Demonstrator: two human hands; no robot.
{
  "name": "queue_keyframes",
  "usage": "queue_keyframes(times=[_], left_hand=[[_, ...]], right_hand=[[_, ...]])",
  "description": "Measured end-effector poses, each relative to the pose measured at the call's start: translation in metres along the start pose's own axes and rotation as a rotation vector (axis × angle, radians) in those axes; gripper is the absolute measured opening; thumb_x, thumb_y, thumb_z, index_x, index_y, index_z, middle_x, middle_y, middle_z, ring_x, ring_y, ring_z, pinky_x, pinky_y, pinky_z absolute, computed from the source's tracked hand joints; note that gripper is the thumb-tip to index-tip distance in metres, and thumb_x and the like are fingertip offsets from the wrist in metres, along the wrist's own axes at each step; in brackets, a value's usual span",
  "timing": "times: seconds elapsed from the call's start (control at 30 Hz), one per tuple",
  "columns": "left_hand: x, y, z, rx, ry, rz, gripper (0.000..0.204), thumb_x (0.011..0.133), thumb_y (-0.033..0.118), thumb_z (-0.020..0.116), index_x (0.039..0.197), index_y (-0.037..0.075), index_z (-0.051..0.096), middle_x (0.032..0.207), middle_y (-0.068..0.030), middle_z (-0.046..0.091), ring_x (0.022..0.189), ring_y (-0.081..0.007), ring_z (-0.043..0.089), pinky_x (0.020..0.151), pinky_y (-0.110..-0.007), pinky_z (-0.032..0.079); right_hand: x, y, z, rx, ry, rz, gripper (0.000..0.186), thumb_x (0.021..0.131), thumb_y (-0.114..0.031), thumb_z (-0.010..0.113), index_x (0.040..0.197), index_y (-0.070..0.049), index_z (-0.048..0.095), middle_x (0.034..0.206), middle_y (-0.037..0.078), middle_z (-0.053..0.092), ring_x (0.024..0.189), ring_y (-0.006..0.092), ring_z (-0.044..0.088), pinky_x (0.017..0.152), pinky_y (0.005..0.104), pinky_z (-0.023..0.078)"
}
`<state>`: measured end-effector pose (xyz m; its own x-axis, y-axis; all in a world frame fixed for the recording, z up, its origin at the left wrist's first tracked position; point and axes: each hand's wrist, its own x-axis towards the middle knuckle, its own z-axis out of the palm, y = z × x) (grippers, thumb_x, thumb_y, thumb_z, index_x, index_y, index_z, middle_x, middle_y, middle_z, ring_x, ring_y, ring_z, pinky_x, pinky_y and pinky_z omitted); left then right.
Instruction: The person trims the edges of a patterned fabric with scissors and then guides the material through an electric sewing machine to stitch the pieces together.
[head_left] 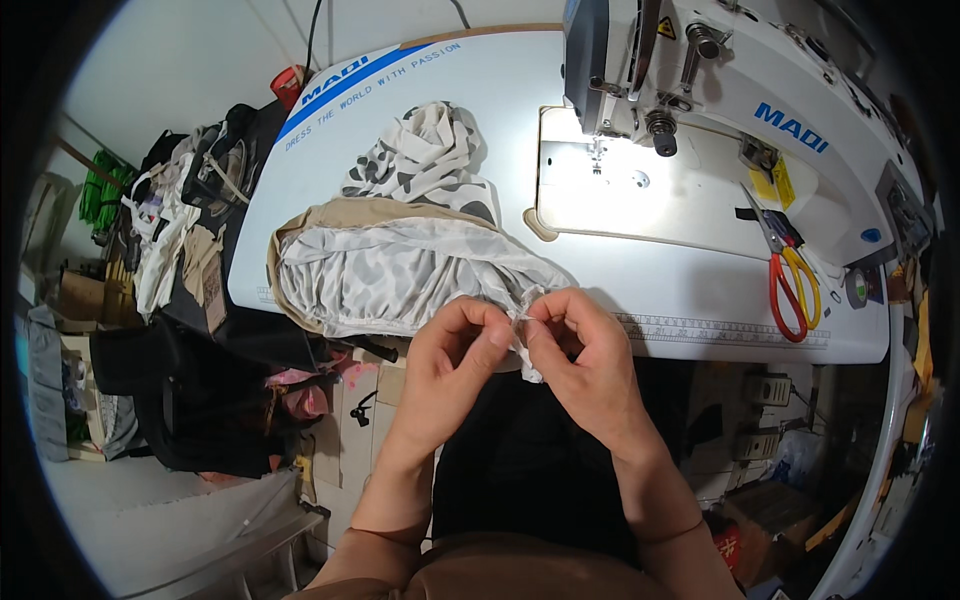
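Note:
A gathered piece of thin white fabric with grey spots (390,265) lies on the white sewing table, edged along its far and left sides by tan cloth (350,212). Beyond it sits a crumpled bunch of the same spotted fabric (425,150). At the table's front edge, my left hand (455,350) pinches the fabric's right end between thumb and fingers. My right hand (575,345) pinches the same end just beside it, the fingertips of both almost touching. A short white tail of fabric (530,365) hangs below the fingers.
A lit sewing machine (690,110) stands at the right, its needle area (597,160) over a metal plate. Scissors with red and yellow handles (790,285) lie right of it. A ruler strip (720,330) runs along the front edge. Piled clothes (180,190) are at the left.

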<state>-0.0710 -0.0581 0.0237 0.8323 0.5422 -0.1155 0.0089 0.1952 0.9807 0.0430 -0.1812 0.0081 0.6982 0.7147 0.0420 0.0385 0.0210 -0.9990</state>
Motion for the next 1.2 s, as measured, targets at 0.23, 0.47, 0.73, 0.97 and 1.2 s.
queue_keyframes(times=[0.23, 0.47, 0.73, 0.97, 1.2], left_hand=[[-0.001, 0.000, -0.002, 0.193, 0.034, 0.004, 0.012, 0.094, 0.002, 0.071, 0.101, 0.003, 0.061, 0.091, 0.0037, 0.061, 0.084, -0.0037, 0.056, 0.075, -0.020, 0.046], [0.004, -0.002, -0.008, 0.181, -0.011, 0.018, 0.009, 0.094, 0.001, 0.068, 0.095, 0.003, 0.059, 0.093, 0.0027, 0.059, 0.080, -0.0034, 0.054, 0.071, -0.019, 0.044], [0.008, 0.007, 0.000, 0.036, -0.050, 0.019, 0.009, 0.094, 0.001, 0.068, 0.094, 0.004, 0.059, 0.096, 0.0026, 0.059, 0.083, -0.0040, 0.054, 0.072, -0.019, 0.044], [0.019, 0.000, 0.003, -0.100, -0.069, -0.097, 0.007, 0.096, 0.006, 0.069, 0.096, 0.005, 0.062, 0.083, 0.0052, 0.059, 0.070, -0.0024, 0.049, 0.061, -0.019, 0.038], [0.026, 0.003, 0.011, -0.113, -0.057, -0.056, 0.005, 0.097, 0.005, 0.068, 0.097, 0.004, 0.063, 0.082, 0.0053, 0.059, 0.070, -0.0017, 0.049, 0.060, -0.019, 0.037]], right_hand=[[0.000, -0.006, 0.000, 0.125, -0.061, 0.112, 0.008, 0.094, -0.003, 0.067, 0.098, 0.002, 0.061, 0.078, 0.004, 0.063, 0.066, 0.0090, 0.060, 0.062, 0.0255, 0.051], [0.002, -0.002, -0.008, 0.307, -0.181, 0.265, 0.014, 0.100, -0.013, 0.063, 0.100, 0.001, 0.061, 0.079, 0.001, 0.061, 0.061, 0.0039, 0.053, 0.053, 0.0201, 0.043], [0.007, -0.004, -0.017, 0.300, -0.169, 0.293, 0.019, 0.101, -0.017, 0.063, 0.102, 0.001, 0.062, 0.078, 0.000, 0.060, 0.059, 0.0027, 0.050, 0.048, 0.0197, 0.041], [0.010, -0.015, -0.025, 0.181, -0.062, 0.239, 0.017, 0.099, -0.017, 0.067, 0.104, 0.000, 0.064, 0.081, 0.001, 0.062, 0.065, 0.0059, 0.055, 0.054, 0.0201, 0.045], [-0.006, -0.023, -0.140, -1.121, 0.619, -0.423, 0.019, 0.092, -0.001, 0.069, 0.111, -0.001, 0.064, 0.115, 0.014, 0.065, 0.101, 0.0256, 0.066, 0.090, 0.0393, 0.056]])
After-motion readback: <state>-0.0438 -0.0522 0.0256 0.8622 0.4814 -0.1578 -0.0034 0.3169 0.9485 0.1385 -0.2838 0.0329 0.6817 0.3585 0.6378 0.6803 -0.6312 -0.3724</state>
